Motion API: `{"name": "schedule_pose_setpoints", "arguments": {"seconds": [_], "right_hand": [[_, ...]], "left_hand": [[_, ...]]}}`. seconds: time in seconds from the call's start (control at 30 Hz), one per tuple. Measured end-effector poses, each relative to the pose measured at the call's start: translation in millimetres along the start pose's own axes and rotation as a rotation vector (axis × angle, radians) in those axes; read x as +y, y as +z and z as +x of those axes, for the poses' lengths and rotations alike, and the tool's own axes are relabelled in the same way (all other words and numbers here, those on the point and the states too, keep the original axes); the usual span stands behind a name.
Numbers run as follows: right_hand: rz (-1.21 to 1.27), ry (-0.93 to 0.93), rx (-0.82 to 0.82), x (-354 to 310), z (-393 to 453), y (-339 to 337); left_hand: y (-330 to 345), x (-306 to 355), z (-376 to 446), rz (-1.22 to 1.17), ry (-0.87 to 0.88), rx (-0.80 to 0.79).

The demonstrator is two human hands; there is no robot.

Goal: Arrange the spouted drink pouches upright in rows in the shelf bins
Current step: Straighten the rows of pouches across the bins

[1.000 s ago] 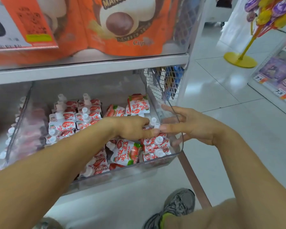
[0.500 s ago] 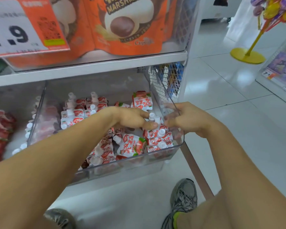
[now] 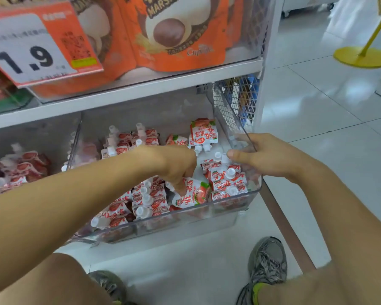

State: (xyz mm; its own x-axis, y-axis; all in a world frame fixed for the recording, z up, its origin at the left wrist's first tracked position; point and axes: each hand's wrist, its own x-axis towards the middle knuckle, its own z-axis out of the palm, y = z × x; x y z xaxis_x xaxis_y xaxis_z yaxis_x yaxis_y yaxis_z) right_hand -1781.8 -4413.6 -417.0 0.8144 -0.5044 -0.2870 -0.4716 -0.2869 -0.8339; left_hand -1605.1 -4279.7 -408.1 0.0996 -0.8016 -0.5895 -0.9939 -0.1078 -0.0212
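A clear plastic bin (image 3: 185, 221) on the lower shelf holds several red-and-white spouted pouches. A short row of pouches (image 3: 227, 179) stands upright along its right wall, and more stand at the back left (image 3: 128, 139). One pouch (image 3: 204, 132) leans upside down at the back. Another pouch (image 3: 196, 193) lies flat near the front, and my left hand (image 3: 174, 164) reaches down with curled fingers pinching its top end. My right hand (image 3: 266, 157) grips the bin's right wall, thumb inside by the upright caps.
A neighbouring bin at the left holds more red pouches (image 3: 20, 166). Orange marshmallow bags (image 3: 180, 36) and a price card (image 3: 31, 51) hang over the shelf above. A white mesh panel (image 3: 235, 102) closes the shelf's right end. My shoes (image 3: 266, 265) stand on the tiled floor.
My left hand dropped from the upright row's caps to the flat pouch near the front. My right hand went from straight fingers at the row to gripping the bin's right wall.
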Motion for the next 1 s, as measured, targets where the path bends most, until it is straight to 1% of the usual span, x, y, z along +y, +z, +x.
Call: {"name": "schedule_pose_setpoints", "arguments": {"seconds": [0.13,0.2,0.27,0.33,0.4,0.43,0.47,0.5,0.57,0.6,0.67,0.77,0.87,1.0], "right_hand": [[-0.038,0.003,-0.010,1.4,2.2,-0.8],[-0.074,-0.002,-0.006,1.5,2.0,-1.5],[-0.154,-0.030,-0.008,0.1,0.1,-2.5],[-0.221,-0.045,0.000,-1.7,-1.5,-2.4],[-0.262,-0.043,0.016,-2.6,-2.7,-1.2],[-0.277,-0.039,0.021,-2.8,-3.1,-0.4],[-0.288,-0.036,0.022,-2.6,-3.0,0.2],[-0.293,-0.035,0.021,-2.8,-2.9,0.5],[-0.284,-0.032,0.019,-3.9,-3.0,0.8],[-0.273,-0.026,0.021,-4.9,-3.3,1.1],[-0.249,-0.019,0.030,-6.8,-4.0,2.4],[-0.211,-0.021,0.021,-8.7,-4.8,4.6],[-0.226,-0.014,0.028,-8.8,-3.1,2.8],[-0.239,-0.001,0.023,-9.5,-3.0,2.1]], "left_hand": [[1.2,3.3,-14.1,-0.167,-0.004,0.124],[0.5,6.2,-26.4,-0.238,0.038,0.181],[-0.8,4.9,-41.5,-0.322,0.109,0.274],[-5.2,-4.9,-56.4,-0.544,0.147,0.401],[-12.3,-20.6,-66.2,-0.793,0.104,0.552],[-16.4,-28.2,-67.3,-0.870,0.071,0.624],[-19.3,-33.8,-63.9,-0.883,0.032,0.687],[-21.4,-36.0,-56.6,-0.826,-0.016,0.743],[-23.3,-29.7,-35.6,-0.608,-0.098,0.827],[-23.0,-23.9,-23.2,-0.517,-0.099,0.843],[-20.2,-11.6,2.3,-0.446,-0.049,0.809],[-14.9,1.3,28.9,-0.490,0.050,0.657],[-11.1,1.0,45.6,-0.499,0.056,0.522],[-16.6,-11.4,50.2,-0.687,0.025,0.403]]}}
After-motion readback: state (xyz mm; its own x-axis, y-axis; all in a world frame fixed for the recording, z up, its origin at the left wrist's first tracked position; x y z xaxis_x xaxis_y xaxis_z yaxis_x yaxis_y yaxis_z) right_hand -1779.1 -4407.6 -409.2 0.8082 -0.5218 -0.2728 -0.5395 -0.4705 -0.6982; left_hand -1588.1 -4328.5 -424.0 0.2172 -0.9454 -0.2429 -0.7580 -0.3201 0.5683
